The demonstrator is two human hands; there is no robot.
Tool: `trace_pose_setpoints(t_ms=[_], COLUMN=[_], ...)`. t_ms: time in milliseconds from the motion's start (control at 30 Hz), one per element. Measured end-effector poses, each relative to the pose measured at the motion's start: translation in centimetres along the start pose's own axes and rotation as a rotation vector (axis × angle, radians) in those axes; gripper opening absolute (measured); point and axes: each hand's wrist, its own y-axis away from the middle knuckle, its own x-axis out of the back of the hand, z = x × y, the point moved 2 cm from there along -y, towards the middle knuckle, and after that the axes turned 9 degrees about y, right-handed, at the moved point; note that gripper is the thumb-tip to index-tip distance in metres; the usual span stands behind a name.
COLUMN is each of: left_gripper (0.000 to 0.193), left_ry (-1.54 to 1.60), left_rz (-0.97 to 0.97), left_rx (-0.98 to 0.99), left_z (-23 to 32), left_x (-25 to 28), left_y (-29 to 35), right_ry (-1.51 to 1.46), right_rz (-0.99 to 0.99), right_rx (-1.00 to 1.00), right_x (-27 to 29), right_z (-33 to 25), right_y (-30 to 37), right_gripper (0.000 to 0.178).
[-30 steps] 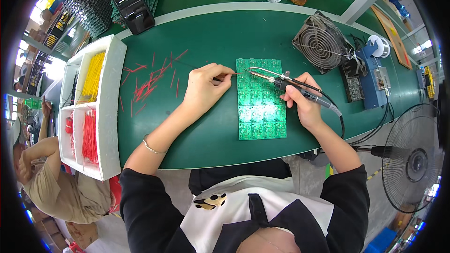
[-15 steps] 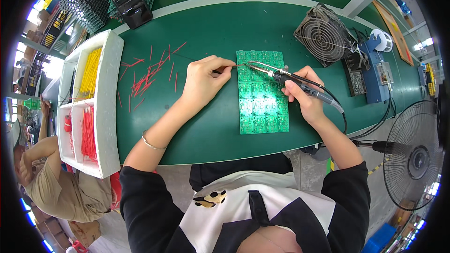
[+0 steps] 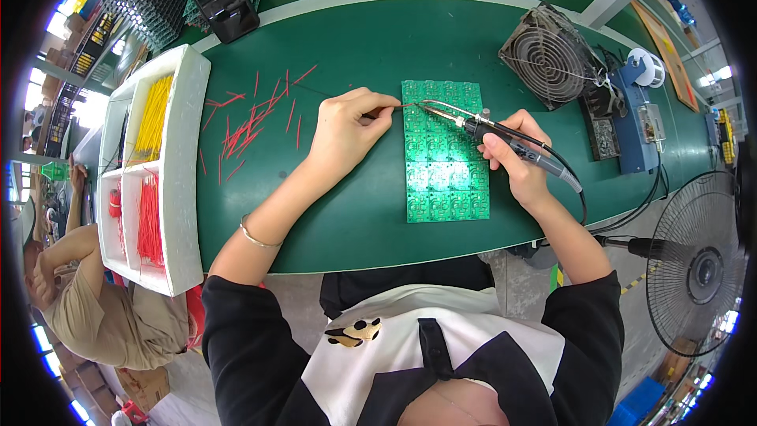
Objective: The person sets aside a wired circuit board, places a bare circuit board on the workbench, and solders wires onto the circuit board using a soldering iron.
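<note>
A green panel of small circuit boards [image 3: 447, 181] lies flat on the green table in front of me. My left hand [image 3: 345, 132] is beside its far left edge, thumb and fingertips pinched on a thin red wire [image 3: 408, 104]. The wire's far end reaches over the panel's upper left part. My right hand [image 3: 520, 162] grips a soldering iron [image 3: 514, 142] with a thin metal guide tube running to its tip. Iron tip and wire end meet or nearly meet there; contact is too small to tell. Loose red wires [image 3: 251, 132] are scattered left of my left hand.
A white foam box [image 3: 183, 181] with yellow and red wires stands at the left. At the right are a dark square fan [image 3: 544, 59], a blue solder feeder [image 3: 637, 130] with a spool, and a standing fan [image 3: 702, 264]. Another person [image 3: 118, 308] sits at the left.
The whole view has shifted very slightly. Both hands, the wire and the soldering iron keep nearly the same places over the panel.
</note>
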Motion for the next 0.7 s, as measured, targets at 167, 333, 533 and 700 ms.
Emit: trace_pose_setpoints(t_ms=[167, 333, 533, 700], left_gripper=[0.015, 0.016, 0.016, 0.017], left_ry=[-0.006, -0.012, 0.005, 0.004], left_rz=[-0.004, 0.002, 0.016, 0.011], left_rx=[-0.006, -0.022, 0.006, 0.013], left_z=[0.05, 0.12, 0.31, 0.14], left_x=[-0.01, 0.02, 0.14, 0.05], left_y=[-0.01, 0.0, 0.1, 0.08], right_ry=[-0.017, -0.078, -0.065, -0.061], right_rz=[-0.001, -0.005, -0.013, -0.011], right_rx=[0.008, 0.033, 0.024, 0.018], right_x=[-0.01, 0.07, 0.01, -0.06], right_z=[0.06, 0.32, 0.3, 0.08], right_y=[-0.07, -0.06, -0.02, -0.02], right_gripper=[0.018, 0.02, 0.018, 0.018])
